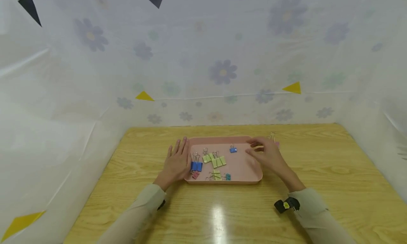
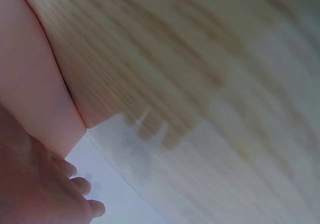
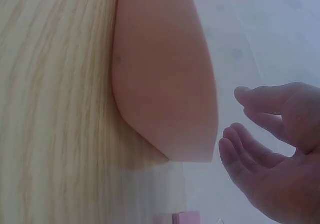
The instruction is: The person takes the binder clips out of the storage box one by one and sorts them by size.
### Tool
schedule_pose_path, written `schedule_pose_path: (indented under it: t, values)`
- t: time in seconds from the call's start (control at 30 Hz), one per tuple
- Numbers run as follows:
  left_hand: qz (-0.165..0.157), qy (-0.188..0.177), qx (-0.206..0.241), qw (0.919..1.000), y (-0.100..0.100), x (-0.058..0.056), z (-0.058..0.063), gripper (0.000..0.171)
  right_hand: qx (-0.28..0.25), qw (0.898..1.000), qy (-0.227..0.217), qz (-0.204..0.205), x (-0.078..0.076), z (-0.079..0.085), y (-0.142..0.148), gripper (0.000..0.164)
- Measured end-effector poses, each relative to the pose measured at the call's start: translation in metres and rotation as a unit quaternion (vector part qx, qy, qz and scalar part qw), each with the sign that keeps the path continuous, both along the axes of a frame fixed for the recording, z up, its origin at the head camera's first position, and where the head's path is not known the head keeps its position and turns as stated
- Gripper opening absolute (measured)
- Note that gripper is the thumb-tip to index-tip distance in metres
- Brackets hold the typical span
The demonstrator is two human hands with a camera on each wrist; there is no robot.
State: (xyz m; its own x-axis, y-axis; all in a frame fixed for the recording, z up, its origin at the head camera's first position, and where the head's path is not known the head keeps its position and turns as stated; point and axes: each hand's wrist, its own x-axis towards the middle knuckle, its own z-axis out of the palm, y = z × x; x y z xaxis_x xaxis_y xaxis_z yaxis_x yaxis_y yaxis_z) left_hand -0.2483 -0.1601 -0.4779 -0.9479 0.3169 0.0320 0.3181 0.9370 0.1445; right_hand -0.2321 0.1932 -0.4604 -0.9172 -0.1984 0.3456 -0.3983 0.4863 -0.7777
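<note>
A pink tray lies on the table with several binder clips in it. My left hand rests along the tray's left side, fingers straight. Close by inside are a large blue binder clip and a small pink one. Yellow-green clips sit mid-tray, with a small teal clip near the front wall. My right hand hovers at the right end, fingers loosely bent and parted from the thumb, holding nothing. A small blue clip lies to its left. Beyond that hand, a pink clip is partly hidden.
The wood-grain table extends around the tray on every side. A flower-patterned white sheet encloses the back and both sides. In the right wrist view, the pink clip appears on the table past the tray's corner.
</note>
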Motion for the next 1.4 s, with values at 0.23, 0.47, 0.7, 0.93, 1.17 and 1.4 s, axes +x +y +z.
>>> schedule_pose_path:
  t: [0.23,0.47,0.7,0.93,1.17,1.4]
  values:
    - [-0.003,-0.004,0.006,1.0,0.0,0.001,-0.001,0.061,0.018,1.0,-0.015,0.008,-0.011,-0.005,-0.013,0.037]
    - [-0.003,0.008,0.005,0.9999,-0.002,0.003,-0.001,0.061,0.054,0.998,-0.04,0.011,-0.023,-0.014,-0.029,0.039]
    - [-0.001,0.011,0.007,0.9999,-0.006,0.009,-0.004,0.061,0.086,0.994,-0.062,0.024,-0.03,-0.02,-0.044,0.043]
    - [-0.003,0.015,0.007,0.9999,-0.005,0.009,-0.001,0.06,0.119,0.991,-0.046,0.031,-0.035,-0.02,-0.05,0.041]
    - [-0.002,0.008,-0.001,1.0,-0.001,0.012,-0.003,0.061,0.133,0.99,-0.027,0.036,-0.036,-0.03,-0.051,0.034]
    - [-0.001,0.012,-0.008,0.9999,0.002,0.013,-0.003,0.062,0.143,0.989,-0.015,0.037,-0.035,-0.03,-0.049,0.026]
